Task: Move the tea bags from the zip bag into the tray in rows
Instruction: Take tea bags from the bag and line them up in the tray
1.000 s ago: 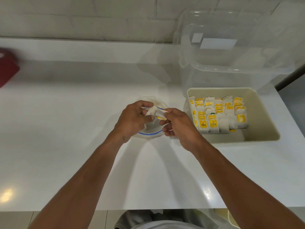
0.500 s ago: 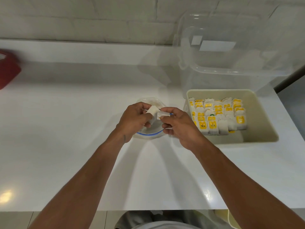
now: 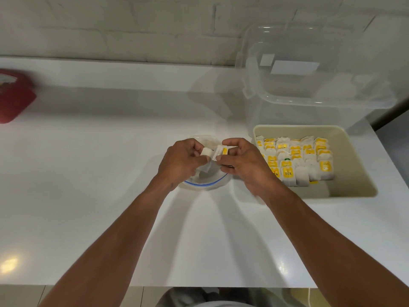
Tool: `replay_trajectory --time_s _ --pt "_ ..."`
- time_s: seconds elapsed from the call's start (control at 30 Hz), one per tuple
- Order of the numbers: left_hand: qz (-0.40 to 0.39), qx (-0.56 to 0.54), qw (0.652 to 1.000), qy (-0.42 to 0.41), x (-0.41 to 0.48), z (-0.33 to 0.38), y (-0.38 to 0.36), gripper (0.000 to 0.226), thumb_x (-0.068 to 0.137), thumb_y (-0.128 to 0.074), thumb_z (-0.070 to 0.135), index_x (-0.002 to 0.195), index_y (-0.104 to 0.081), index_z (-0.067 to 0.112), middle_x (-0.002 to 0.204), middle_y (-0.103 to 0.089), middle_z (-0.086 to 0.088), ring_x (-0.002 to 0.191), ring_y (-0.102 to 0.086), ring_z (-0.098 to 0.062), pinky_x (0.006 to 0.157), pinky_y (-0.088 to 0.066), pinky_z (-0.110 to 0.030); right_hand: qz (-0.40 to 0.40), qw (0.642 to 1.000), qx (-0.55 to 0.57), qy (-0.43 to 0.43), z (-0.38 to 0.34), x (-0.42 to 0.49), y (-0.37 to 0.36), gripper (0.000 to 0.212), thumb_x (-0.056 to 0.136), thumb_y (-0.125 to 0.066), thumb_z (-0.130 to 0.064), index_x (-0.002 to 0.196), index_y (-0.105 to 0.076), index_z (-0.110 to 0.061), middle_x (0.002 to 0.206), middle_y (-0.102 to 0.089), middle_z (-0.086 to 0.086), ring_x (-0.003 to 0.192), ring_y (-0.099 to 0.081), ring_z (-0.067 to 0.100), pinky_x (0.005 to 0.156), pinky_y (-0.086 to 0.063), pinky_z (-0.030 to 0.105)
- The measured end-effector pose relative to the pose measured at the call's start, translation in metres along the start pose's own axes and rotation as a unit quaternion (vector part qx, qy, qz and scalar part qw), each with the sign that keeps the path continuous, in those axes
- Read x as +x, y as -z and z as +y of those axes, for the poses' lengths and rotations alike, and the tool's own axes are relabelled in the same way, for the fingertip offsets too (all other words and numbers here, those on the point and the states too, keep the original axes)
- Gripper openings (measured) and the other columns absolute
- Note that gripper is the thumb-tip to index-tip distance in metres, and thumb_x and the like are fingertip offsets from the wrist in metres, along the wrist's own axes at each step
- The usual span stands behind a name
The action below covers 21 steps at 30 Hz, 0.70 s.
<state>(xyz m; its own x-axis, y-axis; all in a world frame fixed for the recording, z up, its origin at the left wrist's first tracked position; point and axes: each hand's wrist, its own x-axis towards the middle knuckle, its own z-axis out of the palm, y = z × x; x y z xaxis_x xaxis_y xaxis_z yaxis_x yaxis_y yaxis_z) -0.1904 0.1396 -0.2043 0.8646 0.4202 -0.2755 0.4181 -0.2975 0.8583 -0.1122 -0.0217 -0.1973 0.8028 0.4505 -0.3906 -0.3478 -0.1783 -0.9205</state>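
Pinching a clump of tea bags (image 3: 215, 152) between left hand (image 3: 179, 162) and right hand (image 3: 243, 165), just above the zip bag (image 3: 205, 185), mid counter (image 3: 99, 173). Likely to tear or drop one if tugged apart; likely to topple rows (image 3: 296, 160) in the tray (image 3: 352, 156) near the right edge.

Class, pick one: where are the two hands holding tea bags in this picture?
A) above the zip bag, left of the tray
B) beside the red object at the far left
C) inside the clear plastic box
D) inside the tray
A: the left hand and right hand pinch tea bags over the zip bag, which lies left of the tray.
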Motion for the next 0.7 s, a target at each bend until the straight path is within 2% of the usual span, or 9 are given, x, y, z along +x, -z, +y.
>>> replay_trajectory --time_s 0.07,0.17,0.23,0.33,0.43,0.53,0.6,0.7 --pt "0.022 0.078 0.997 -0.013 0.000 0.002 0.000 0.013 0.074 -0.075 0.035 0.084 -0.066 0.031 0.081 -0.072 0.010 0.075 -0.068 -0.021 0.072 -0.059 -0.044 0.003 0.999 -0.036 0.006 -0.002 0.000 0.001 0.034 0.079 -0.078 -0.003 0.110 -0.064 -0.011 0.092 -0.070 0.009 0.082 -0.070 0.021 0.066 -0.055 0.028" --pt "0.048 0.164 0.985 -0.027 -0.004 0.008 -0.001 0.003 0.083 -0.068 0.034 0.083 -0.067 0.031 0.080 -0.072 0.013 0.074 -0.067 -0.020 0.072 -0.058 -0.040 0.005 0.993 -0.113 0.022 -0.002 -0.001 0.000 0.015 0.082 -0.077 -0.013 0.096 -0.071 -0.014 0.079 -0.074 0.005 0.069 -0.067 0.015 0.061 -0.052 0.027" --pt "0.060 0.191 0.979 -0.033 -0.004 0.010 0.000 0.006 0.084 -0.065 0.034 0.082 -0.070 0.032 0.081 -0.072 0.013 0.077 -0.067 -0.019 0.072 -0.057 -0.037 0.025 0.984 -0.169 0.056 -0.001 0.000 0.000 0.005 0.086 -0.073 -0.019 0.091 -0.075 -0.018 0.068 -0.070 -0.003 0.067 -0.064 0.014 0.064 -0.055 0.030" --pt "0.067 0.194 0.977 -0.056 -0.004 0.010 0.005 0.006 0.084 -0.066 0.033 0.084 -0.072 0.034 0.083 -0.069 0.015 0.083 -0.064 -0.013 0.069 -0.052 -0.031 0.041 0.950 -0.285 0.123 -0.005 0.000 0.001 0.011 0.089 -0.069 -0.026 0.095 -0.077 -0.023 0.062 -0.063 -0.014 0.070 -0.064 0.013 0.074 -0.056 0.036" --pt "0.055 0.221 0.970 -0.090 -0.006 0.014 0.013 0.006 0.089 -0.063 0.032 0.087 -0.069 0.034 0.073 -0.063 0.013 0.078 -0.058 -0.011 0.063 -0.041 -0.027 0.061 0.931 -0.330 0.141 -0.015 -0.003 0.005 0.009 0.086 -0.072 -0.031 0.091 -0.077 -0.026 0.066 -0.066 -0.013 0.074 -0.067 0.013 0.077 -0.054 0.033" --pt "0.022 0.192 0.978 -0.078 -0.009 0.020 0.023 0.009 0.083 -0.059 0.026 0.080 -0.067 0.029 0.066 -0.068 0.012 0.072 -0.062 -0.011 0.060 -0.046 -0.027 0.039 0.930 -0.338 0.141 -0.025 -0.008 0.013 0.005 0.082 -0.076 -0.033 0.081 -0.075 -0.028 0.058 -0.065 -0.013 0.063 -0.065 0.007 0.067 -0.050 0.024" --pt "0.000 0.173 0.983 -0.061 -0.011 0.027 0.025 0.011 0.079 -0.058 0.026 0.074 -0.067 0.023 0.064 -0.070 0.011 0.071 -0.064 -0.010 0.065 -0.052 -0.031 -0.011 0.929 -0.343 0.136 -0.029 -0.013 0.017 0.005 0.084 -0.075 -0.030 0.082 -0.074 -0.026 0.064 -0.068 -0.005 0.056 -0.062 0.003 0.059 -0.045 0.018" --pt "-0.014 0.151 0.987 -0.057 -0.013 0.033 0.025 0.019 0.079 -0.068 0.038 0.071 -0.067 0.021 0.062 -0.071 0.008 0.071 -0.066 -0.008 0.068 -0.054 -0.032 -0.025 0.919 -0.372 0.130 -0.030 -0.015 0.025 0.005 0.086 -0.072 -0.031 0.083 -0.072 -0.027 0.071 -0.071 -0.005 0.056 -0.062 0.003 0.057 -0.046 0.020"
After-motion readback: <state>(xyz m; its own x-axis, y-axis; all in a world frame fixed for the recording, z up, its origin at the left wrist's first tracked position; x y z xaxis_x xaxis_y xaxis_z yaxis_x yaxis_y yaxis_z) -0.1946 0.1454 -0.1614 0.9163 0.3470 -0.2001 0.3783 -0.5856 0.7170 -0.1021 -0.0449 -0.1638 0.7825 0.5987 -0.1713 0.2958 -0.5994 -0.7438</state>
